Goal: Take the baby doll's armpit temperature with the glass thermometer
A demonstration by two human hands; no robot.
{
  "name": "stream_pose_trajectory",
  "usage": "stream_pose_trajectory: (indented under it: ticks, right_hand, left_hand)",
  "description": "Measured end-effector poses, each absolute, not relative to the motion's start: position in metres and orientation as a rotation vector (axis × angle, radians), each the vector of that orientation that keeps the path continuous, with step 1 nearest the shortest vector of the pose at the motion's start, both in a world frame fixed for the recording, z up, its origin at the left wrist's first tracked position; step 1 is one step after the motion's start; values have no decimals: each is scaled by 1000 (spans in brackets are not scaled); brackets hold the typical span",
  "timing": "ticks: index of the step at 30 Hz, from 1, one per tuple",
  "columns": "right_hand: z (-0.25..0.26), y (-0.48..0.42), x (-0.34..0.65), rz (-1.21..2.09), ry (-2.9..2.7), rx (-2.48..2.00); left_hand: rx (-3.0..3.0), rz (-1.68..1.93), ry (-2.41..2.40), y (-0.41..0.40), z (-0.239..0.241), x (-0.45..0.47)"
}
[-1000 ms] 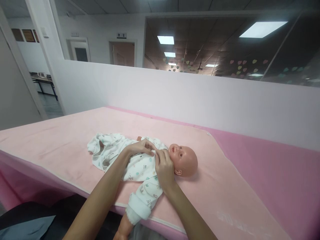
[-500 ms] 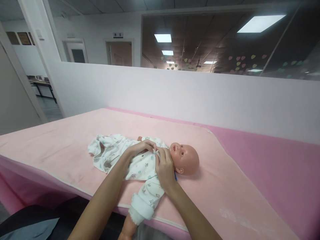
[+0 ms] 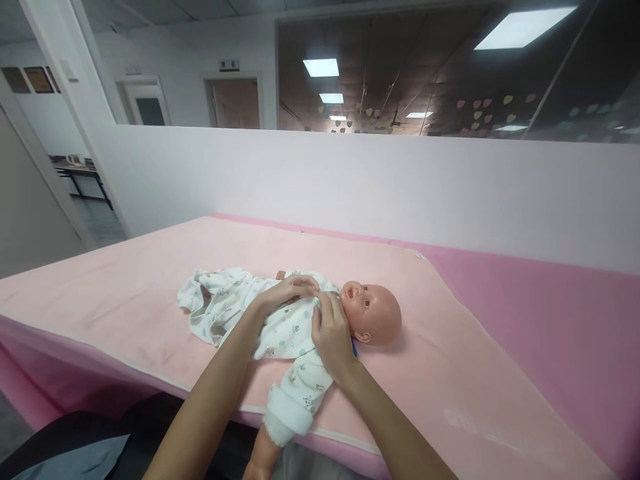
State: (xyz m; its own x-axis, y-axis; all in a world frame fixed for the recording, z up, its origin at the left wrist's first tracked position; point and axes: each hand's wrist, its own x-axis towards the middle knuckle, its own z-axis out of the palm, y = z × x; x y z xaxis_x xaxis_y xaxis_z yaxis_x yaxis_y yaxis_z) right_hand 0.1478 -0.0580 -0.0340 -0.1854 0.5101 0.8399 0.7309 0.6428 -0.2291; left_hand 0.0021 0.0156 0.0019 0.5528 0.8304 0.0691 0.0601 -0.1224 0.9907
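A baby doll [image 3: 376, 313] lies on its back, its bald head to the right. It wears a white printed baby romper [image 3: 287, 337], whose empty-looking leg part spreads flat to the left. At the doll's upper chest, my left hand [image 3: 290, 291] pinches the romper's front near the neckline. My right hand [image 3: 332, 328] meets it there, fingers bent and closed on the same bit of cloth. The fingertips nearly touch, and any fastener between them is too small to make out. One sleeved arm of the doll hangs toward me over the table edge, its cuff folded back.
A light pink pad [image 3: 150, 287] covers the table, over a darker pink cover [image 3: 525, 300]. Behind it rises a white half wall [image 3: 350, 187] with glass above. A bit of blue shows beneath the doll's neck. My lap is below the near edge.
The hands stay at the doll's chest with only slight finger movement; the left fingers reach a little farther toward the neckline. The camera view has shifted slightly.
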Motion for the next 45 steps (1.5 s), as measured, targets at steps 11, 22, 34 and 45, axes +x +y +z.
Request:
stream_pose_trajectory:
  ticks: [11, 22, 34, 45]
  right_hand:
    - [-22, -49, 122, 9, -2073, -996]
    - [-25, -47, 130, 348, -1819, -918]
    - [-31, -42, 128, 263, -1858, -999]
    - [-35, -44, 126, 233, -1812, -957]
  left_hand:
    - [1699, 1213, 941, -37, -15, -34]
    - [1969, 1251, 1122, -63, -25, -27]
    - [2197, 1215, 1319, -59, -25, -19]
    - [2189, 1209, 1325, -58, -28, -19]
